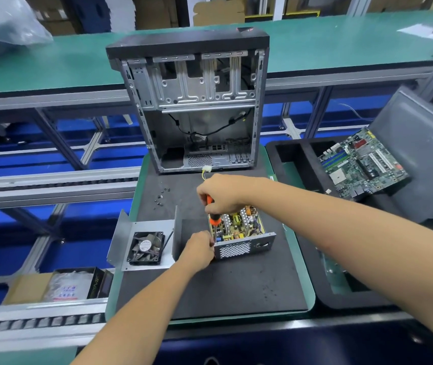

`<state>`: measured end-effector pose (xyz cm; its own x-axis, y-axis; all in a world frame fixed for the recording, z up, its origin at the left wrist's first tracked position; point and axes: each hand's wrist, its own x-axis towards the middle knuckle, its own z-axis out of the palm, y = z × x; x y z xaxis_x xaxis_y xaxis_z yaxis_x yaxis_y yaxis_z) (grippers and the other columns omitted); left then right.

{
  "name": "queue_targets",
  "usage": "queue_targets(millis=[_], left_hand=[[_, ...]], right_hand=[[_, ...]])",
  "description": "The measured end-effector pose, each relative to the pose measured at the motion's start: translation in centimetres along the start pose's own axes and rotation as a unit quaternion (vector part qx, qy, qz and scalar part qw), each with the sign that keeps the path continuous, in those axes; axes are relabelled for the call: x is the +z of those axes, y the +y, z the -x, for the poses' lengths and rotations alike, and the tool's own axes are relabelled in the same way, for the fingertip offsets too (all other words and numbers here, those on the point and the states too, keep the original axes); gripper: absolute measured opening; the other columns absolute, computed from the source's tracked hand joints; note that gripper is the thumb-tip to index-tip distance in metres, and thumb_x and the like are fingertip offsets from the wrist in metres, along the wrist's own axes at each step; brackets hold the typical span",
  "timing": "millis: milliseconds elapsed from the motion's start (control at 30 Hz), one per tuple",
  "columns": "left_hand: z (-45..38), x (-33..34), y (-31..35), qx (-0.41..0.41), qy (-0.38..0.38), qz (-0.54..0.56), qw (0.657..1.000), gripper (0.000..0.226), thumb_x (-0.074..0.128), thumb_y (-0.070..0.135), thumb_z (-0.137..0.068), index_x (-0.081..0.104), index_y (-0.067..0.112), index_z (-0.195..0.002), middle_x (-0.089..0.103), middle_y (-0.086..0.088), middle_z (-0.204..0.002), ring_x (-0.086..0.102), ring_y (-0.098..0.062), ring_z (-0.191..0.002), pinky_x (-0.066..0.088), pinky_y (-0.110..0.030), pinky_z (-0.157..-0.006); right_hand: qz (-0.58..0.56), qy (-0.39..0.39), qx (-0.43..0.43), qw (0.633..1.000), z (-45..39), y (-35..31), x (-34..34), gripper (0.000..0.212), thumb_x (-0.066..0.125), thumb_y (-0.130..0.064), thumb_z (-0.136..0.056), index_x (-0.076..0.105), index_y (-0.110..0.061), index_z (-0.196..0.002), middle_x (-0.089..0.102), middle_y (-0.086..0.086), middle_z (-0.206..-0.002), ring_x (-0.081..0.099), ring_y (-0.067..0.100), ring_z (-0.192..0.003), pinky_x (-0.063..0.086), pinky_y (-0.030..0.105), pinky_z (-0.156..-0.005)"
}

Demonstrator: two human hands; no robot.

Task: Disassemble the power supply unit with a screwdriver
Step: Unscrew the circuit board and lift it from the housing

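The opened power supply unit sits mid-mat, its yellow circuit board exposed behind a perforated grey wall. My right hand grips an orange-and-black screwdriver upright, its tip down at the unit's left inner edge. My left hand holds the unit's front-left corner, fingers curled against the metal wall. The removed grey cover with its black fan lies open to the left, a thin wire running from it.
An empty PC case stands at the mat's far end. Several small black screws lie on the black mat. A motherboard leans in a tray at right. A cardboard box sits on the conveyor at left.
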<state>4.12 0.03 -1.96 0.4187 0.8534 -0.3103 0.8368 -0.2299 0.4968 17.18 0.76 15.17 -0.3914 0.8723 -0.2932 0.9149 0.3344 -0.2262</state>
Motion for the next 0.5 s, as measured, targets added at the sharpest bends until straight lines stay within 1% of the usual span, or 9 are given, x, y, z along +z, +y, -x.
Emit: queue_targets(millis=[100, 233, 367, 500], left_hand=[[0.2, 0.14, -0.14, 0.01, 0.007, 0.019, 1.0, 0.016, 0.046, -0.003, -0.083, 0.057, 0.005, -0.092, 0.062, -0.016, -0.104, 0.058, -0.03, -0.091, 0.045, -0.03, -0.076], [0.51, 0.25, -0.26, 0.011, 0.013, 0.033, 0.999, 0.016, 0.045, -0.001, -0.084, 0.055, 0.008, -0.092, 0.062, -0.016, -0.099, 0.056, -0.027, -0.087, 0.038, -0.022, -0.068], [0.72, 0.29, -0.28, 0.012, 0.013, 0.051, 0.999, 0.016, 0.044, -0.002, -0.084, 0.049, 0.013, -0.086, 0.06, -0.016, -0.095, 0.053, -0.027, -0.082, 0.038, -0.025, -0.067], [0.75, 0.4, -0.38, -0.004, 0.03, 0.086, 0.996, 0.017, 0.043, -0.003, -0.083, 0.05, 0.013, -0.084, 0.055, -0.005, -0.088, 0.049, -0.021, -0.075, 0.039, -0.025, -0.065]], right_hand=[[-0.017, 0.029, 0.006, 0.999, 0.08, 0.3, 0.27, 0.015, 0.058, -0.015, -0.088, 0.062, -0.01, -0.1, 0.061, 0.005, -0.095, 0.055, 0.023, -0.09, 0.038, 0.028, -0.066], [-0.033, 0.042, 0.007, 0.999, 0.14, 0.26, 0.24, 0.012, 0.06, -0.018, -0.086, 0.062, -0.012, -0.097, 0.054, -0.001, -0.087, 0.054, 0.021, -0.085, 0.038, 0.028, -0.064], [-0.025, 0.041, 0.005, 0.999, 0.06, 0.16, 0.26, 0.014, 0.06, -0.019, -0.087, 0.062, -0.012, -0.099, 0.057, 0.001, -0.09, 0.055, 0.021, -0.085, 0.037, 0.028, -0.062], [-0.026, 0.042, 0.012, 0.999, 0.08, 0.29, 0.21, 0.015, 0.059, -0.02, -0.087, 0.062, -0.011, -0.099, 0.062, 0.006, -0.096, 0.058, 0.024, -0.088, 0.043, 0.031, -0.064]])
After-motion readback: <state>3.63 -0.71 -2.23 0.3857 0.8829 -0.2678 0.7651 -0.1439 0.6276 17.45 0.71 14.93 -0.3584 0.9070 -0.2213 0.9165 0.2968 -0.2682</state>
